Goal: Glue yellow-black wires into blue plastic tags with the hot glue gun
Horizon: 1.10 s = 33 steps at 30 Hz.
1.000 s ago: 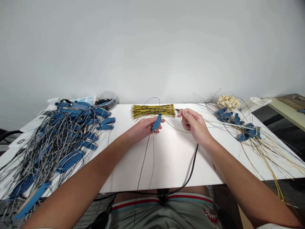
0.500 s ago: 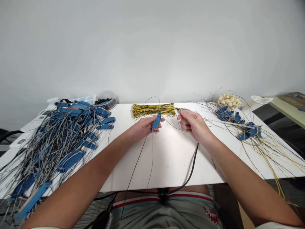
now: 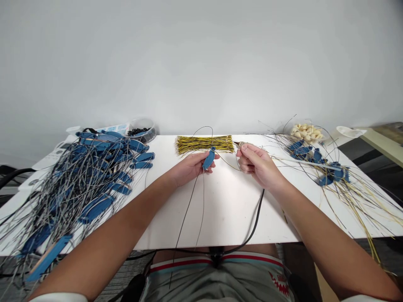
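Between the fingertips of my left hand (image 3: 192, 168) is a small blue piece (image 3: 208, 159), tilted, with thin dark wires looping above it and hanging below past the table edge. My right hand (image 3: 255, 164) is closed around a pen-like tool (image 3: 240, 144) with a dark pointed tip aimed left; a black cable (image 3: 258, 214) runs down from under that hand. A thin wire passes between the two hands. Just behind them lies a flat bundle of yellow and black wires (image 3: 204, 144), close to the tool's tip.
On the left of the white table (image 3: 220, 218) is a large tangled pile of blue pieces with grey wires (image 3: 94, 167), and behind it a tub of black parts (image 3: 142, 131). At right are more wired blue pieces (image 3: 336, 172) and a bowl of cream-coloured parts (image 3: 307, 132).
The whole view has shifted slightly, moving everything a little to the right. Both hands keep the same hold, and the blue piece is in nearly the same place between the fingers.
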Each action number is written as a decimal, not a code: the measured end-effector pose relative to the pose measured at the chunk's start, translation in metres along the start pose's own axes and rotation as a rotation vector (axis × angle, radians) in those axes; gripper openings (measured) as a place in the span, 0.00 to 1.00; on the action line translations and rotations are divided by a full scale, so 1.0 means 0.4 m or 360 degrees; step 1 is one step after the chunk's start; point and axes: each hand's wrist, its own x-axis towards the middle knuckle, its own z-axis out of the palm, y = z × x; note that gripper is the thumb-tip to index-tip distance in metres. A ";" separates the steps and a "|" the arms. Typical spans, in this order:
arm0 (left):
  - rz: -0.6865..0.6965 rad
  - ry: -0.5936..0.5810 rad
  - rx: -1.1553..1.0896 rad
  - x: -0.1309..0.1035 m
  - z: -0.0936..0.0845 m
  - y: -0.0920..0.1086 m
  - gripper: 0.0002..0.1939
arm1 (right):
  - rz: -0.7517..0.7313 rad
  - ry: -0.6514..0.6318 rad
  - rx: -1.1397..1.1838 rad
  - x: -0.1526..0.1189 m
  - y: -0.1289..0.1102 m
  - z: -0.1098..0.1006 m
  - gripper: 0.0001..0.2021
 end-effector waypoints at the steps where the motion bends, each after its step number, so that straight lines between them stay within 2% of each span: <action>1: 0.0000 0.0000 0.0003 0.000 0.001 0.000 0.23 | 0.0009 -0.0013 -0.0010 -0.001 0.001 0.000 0.19; 8: 0.0013 0.0001 0.0005 -0.003 0.010 0.005 0.23 | 0.0004 -0.0062 -0.0160 -0.001 0.013 -0.002 0.16; 10: 0.0018 -0.0001 0.0014 -0.005 0.014 0.007 0.23 | -0.0140 -0.0009 -0.0409 -0.001 0.019 -0.002 0.16; 14: 0.0032 -0.0016 0.0024 -0.007 0.017 0.010 0.24 | -0.0627 0.0085 -0.1266 -0.009 0.031 -0.001 0.11; 16: 0.0038 -0.0020 0.0033 -0.007 0.016 0.009 0.24 | -0.0762 0.0077 -0.1458 -0.014 0.035 0.000 0.08; 27: 0.0005 -0.0037 0.0049 -0.008 0.014 0.008 0.23 | -0.1061 -0.0047 -0.1658 -0.026 0.038 0.014 0.04; 33: 0.0000 -0.0032 0.0086 -0.011 0.015 0.009 0.25 | -0.1236 -0.0068 -0.1792 -0.028 0.038 0.021 0.07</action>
